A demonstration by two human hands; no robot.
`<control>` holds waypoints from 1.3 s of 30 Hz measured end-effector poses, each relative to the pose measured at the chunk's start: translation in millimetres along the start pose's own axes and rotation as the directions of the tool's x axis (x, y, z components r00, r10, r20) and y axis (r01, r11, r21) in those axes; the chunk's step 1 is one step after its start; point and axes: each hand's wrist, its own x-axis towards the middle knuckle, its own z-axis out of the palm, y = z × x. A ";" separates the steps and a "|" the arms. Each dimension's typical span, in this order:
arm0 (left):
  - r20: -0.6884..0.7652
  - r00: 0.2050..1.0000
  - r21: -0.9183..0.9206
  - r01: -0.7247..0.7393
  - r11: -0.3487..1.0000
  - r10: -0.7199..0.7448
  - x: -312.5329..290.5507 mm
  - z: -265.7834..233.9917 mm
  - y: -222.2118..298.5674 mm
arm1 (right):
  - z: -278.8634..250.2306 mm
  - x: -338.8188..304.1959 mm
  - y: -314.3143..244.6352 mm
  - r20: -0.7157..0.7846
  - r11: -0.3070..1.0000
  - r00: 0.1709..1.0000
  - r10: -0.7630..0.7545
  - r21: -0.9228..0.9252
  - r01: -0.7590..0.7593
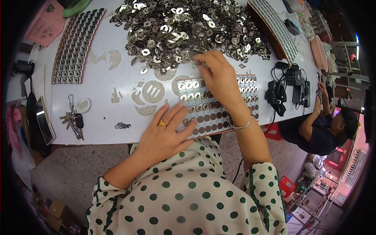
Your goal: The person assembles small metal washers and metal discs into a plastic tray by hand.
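Right of the frame's centre, a flat rectangular tray (217,132) of round cells, its upper rows set with shiny metal, lies under the loosely spread left hand (162,131), whose fingertips touch its left side. Above, the half-curled right hand (219,74) meets a heap of thin, glossy, holed metal pieces (192,31) on the smooth table (102,109); I cannot tell whether it pinches one.

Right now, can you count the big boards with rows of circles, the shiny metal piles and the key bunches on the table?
Boards: 3 on view: left board, middle board, right board (can't see whether others lie underneath)
Metal pile: 1
Key bunch: 1
Total: 5
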 end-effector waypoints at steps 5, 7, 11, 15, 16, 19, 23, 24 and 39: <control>-0.019 0.999 0.008 -0.027 1.000 0.027 0.1 0.7 0.0 | -19.7 -2.5 10.1 0.014 0.990 0.991 0.131 0.056 -0.132; -0.013 0.999 0.002 -0.037 0.999 0.037 1.0 1.3 -0.8 | -13.2 -0.9 8.2 0.007 0.992 0.992 0.123 0.031 -0.123; -0.025 0.999 -0.005 -0.047 0.999 0.047 1.8 3.9 -0.9 | -7.7 5.7 7.0 0.056 0.990 0.992 0.116 -0.081 -0.112; -0.052 0.998 -0.048 -0.027 0.999 0.024 2.5 3.5 1.6 | -14.6 8.0 8.8 0.108 0.989 0.985 0.136 0.036 -0.141; -0.054 0.999 -0.095 -0.013 0.995 0.008 3.1 2.5 2.2 | -16.5 6.6 6.7 0.138 0.968 0.969 0.204 0.121 -0.221; -0.122 0.992 -0.180 0.009 0.984 -0.032 8.7 -3.0 2.5 | -14.5 -1.1 10.5 0.124 0.844 0.945 0.302 0.427 -0.326; -0.215 0.965 -0.456 0.040 0.889 -0.153 27.3 -1.2 -6.1 | -19.4 0.3 -5.4 0.213 0.454 0.864 0.455 0.780 -0.431; -0.149 0.929 -0.762 0.111 0.638 -0.339 37.1 -2.5 -3.0 | -19.3 -1.9 -6.6 0.214 0.454 0.866 0.452 0.781 -0.430; 0.224 0.817 -0.934 0.025 -0.355 -0.531 60.7 5.3 -20.8 | -17.4 -34.4 -25.6 0.161 0.487 0.973 0.165 0.845 -0.223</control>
